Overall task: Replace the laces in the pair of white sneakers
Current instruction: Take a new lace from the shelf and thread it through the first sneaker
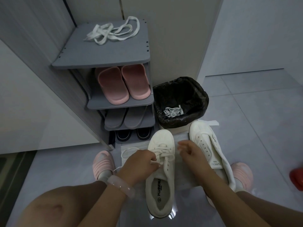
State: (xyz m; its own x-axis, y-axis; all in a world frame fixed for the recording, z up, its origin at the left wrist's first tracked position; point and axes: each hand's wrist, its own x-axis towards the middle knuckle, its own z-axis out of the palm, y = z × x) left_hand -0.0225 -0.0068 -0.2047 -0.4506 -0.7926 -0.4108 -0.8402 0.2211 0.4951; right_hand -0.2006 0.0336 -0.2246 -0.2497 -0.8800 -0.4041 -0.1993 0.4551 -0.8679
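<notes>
Laced sneaker (161, 169) lies lengthwise, toe toward the rack (105, 51).

1. The floor (255, 102) is laid in large pale grey tiles with thin joints.
2. A grey shoe rack (101, 63) with several shelves stands against a light wall (172, 38).
3. Pink slippers (123, 84) sit on its second shelf, grey slippers (124, 118) on the shelf below, dark shoes (132, 134) at the bottom.
4. A bin lined with a black bag (180, 89) stands just beside the rack.
5. A white panel (32, 104) fills the left side.
6. A red object (297, 177) shows at the right edge.
7. The light is dim and cool.
</notes>
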